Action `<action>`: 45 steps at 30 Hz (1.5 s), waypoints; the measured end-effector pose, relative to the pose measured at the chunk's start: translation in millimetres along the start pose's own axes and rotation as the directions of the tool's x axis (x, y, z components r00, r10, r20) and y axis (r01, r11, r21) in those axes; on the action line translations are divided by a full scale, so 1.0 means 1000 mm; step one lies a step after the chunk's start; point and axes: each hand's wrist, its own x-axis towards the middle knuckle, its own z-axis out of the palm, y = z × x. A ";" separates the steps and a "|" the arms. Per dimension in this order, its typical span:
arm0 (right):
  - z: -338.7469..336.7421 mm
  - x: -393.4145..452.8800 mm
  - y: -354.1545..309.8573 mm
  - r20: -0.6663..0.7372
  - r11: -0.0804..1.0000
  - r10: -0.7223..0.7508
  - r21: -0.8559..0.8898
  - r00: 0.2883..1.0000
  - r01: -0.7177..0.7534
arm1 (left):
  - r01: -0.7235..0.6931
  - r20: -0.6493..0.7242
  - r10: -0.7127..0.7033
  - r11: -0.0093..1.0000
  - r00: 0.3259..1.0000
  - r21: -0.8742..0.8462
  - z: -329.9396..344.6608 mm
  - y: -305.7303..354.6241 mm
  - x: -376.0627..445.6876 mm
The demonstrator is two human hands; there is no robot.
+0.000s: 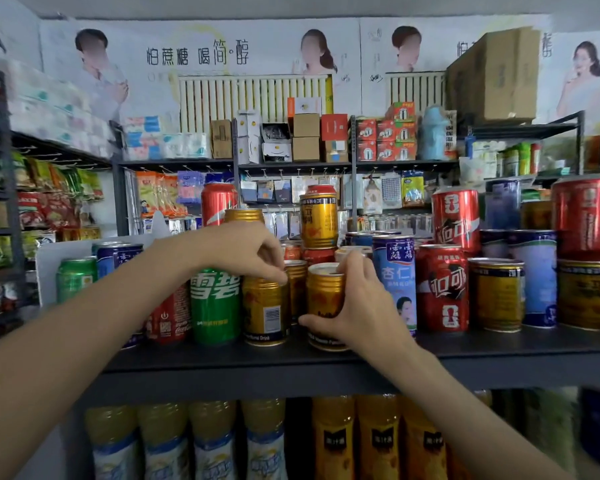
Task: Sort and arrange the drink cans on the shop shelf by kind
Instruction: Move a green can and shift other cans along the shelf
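Note:
Drink cans of mixed kinds crowd the dark shelf (pixel 499 348). My right hand (pixel 357 299) grips a gold can (pixel 323 299) standing at the shelf's front, thumb low on its side and fingers over its rim. My left hand (pixel 246 251) pinches the top of another gold can (pixel 265 310) right beside it, to the left. A green can (pixel 215 306) stands left of that, with a red cola can (pixel 170 317) partly hidden behind my left forearm. Behind, a gold can (pixel 318 216) is stacked on a red one.
To the right stand a blue-and-white can (pixel 397 282), red cans (pixel 442 289), more gold cans (pixel 497 296) and stacked cans up to the edge. A green can (pixel 75 278) and a white card stand far left. Bottles fill the shelf below (pixel 222 441).

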 end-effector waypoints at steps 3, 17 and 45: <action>0.017 0.004 -0.008 -0.019 0.995 -0.031 -0.093 0.999 0.029 | 0.008 0.030 -0.009 0.999 1.000 0.044 0.009 -0.008 -0.001; -0.037 0.100 -0.018 -0.026 0.971 -0.029 -0.238 0.999 0.022 | -0.031 -0.195 -0.008 0.980 0.981 -0.197 0.003 -0.019 0.007; -0.033 0.143 -0.036 0.199 0.873 -0.097 0.488 0.975 -0.013 | -0.192 -0.480 -0.330 0.626 0.812 -0.756 -0.041 -0.018 0.037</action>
